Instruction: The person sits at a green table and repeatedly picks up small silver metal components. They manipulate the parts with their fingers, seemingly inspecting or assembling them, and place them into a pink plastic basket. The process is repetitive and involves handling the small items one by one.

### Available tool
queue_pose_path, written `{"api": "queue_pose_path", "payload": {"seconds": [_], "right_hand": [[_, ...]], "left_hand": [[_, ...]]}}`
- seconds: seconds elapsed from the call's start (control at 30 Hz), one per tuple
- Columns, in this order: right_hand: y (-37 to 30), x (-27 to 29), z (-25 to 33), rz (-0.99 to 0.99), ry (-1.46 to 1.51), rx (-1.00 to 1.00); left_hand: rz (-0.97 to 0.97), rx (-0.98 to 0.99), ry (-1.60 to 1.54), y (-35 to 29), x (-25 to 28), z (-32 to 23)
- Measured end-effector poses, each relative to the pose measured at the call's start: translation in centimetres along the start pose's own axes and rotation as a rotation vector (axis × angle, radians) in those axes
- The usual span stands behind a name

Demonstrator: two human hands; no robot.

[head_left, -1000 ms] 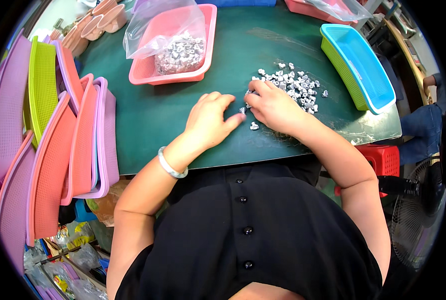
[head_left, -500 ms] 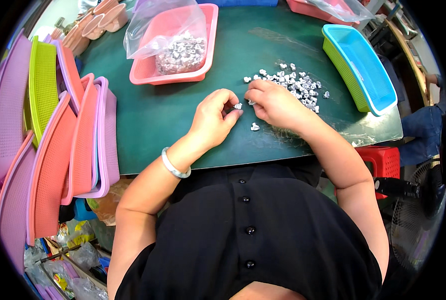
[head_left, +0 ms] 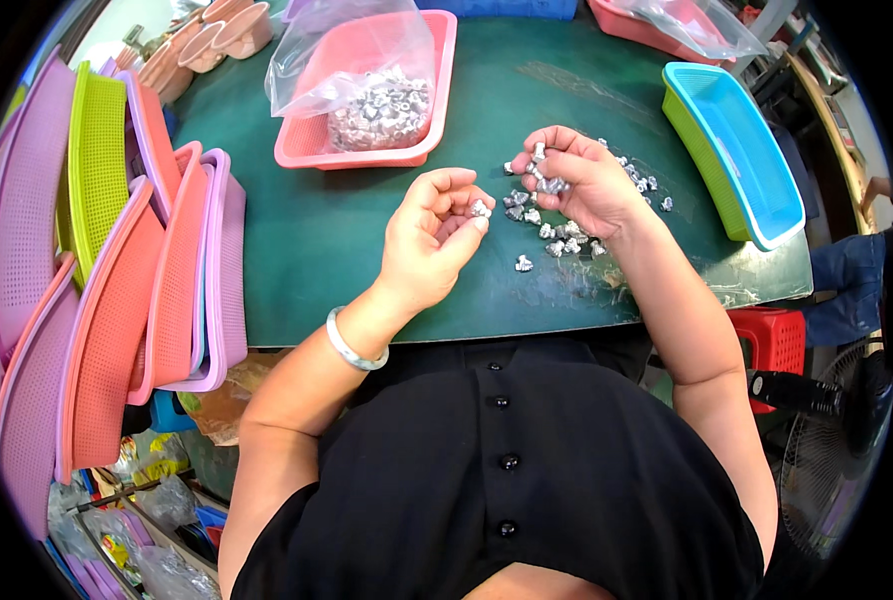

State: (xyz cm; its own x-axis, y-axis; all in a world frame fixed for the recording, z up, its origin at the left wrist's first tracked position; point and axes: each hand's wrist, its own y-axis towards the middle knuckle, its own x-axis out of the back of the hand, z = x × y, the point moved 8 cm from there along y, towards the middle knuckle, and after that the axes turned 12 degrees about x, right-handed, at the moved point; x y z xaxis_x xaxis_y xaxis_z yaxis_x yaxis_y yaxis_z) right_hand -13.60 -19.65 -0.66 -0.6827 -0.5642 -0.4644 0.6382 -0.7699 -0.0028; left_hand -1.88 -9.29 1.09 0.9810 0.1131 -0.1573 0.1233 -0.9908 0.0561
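Between the thumb and fingers of my left hand [head_left: 428, 232] is a small silvery threaded metal piece [head_left: 479, 209]. My right hand [head_left: 586, 182], palm partly turned up, holds several similar small metal pieces [head_left: 549, 184] in its curled fingers. Under and around that hand, loose metal pieces [head_left: 567, 240] lie scattered on the green tabletop [head_left: 366, 260]. One single piece [head_left: 523, 264] rests apart, nearer to me. Part of the scatter is hidden behind the right hand and wrist.
A pink tray [head_left: 441, 100] beyond my left hand holds a clear bag [head_left: 381, 110] of metal pieces. At the right stands a blue-and-green basket [head_left: 736, 150]. Stacked colored baskets [head_left: 116, 310] crowd the left. A red stool [head_left: 776, 345] and a fan [head_left: 826, 450] are at the right.
My right hand has scooped up several pieces and turned its palm upward, spreading the pile toward me. My left hand keeps its small piece, its fingers slightly more open. The view has shifted slightly.
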Motion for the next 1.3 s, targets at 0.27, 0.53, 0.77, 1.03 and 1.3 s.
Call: {"api": "queue_pose_path", "payload": {"seconds": [0.27,0.53,0.77,1.03,1.3], "right_hand": [[-0.4,-1.2,-1.4,0.073,0.200,-0.078],[-2.3,-3.2,-2.0,0.244,0.069,-0.136],[-2.2,-3.4,-1.7,0.288,0.059,-0.066],[-2.5,-3.6,-1.6,0.297,-0.001,-0.071],[-2.6,-3.6,-1.7,0.291,0.018,-0.064]], "left_hand": [[0.076,0.244,-0.302,0.3,0.5,0.9],[0.087,0.217,-0.304,0.6,0.7,1.8],[0.071,0.085,-0.126,0.6,0.3,0.6],[0.076,0.104,-0.152,0.6,0.1,0.4],[0.141,0.434,-0.567,0.7,0.0,2.6]]}}
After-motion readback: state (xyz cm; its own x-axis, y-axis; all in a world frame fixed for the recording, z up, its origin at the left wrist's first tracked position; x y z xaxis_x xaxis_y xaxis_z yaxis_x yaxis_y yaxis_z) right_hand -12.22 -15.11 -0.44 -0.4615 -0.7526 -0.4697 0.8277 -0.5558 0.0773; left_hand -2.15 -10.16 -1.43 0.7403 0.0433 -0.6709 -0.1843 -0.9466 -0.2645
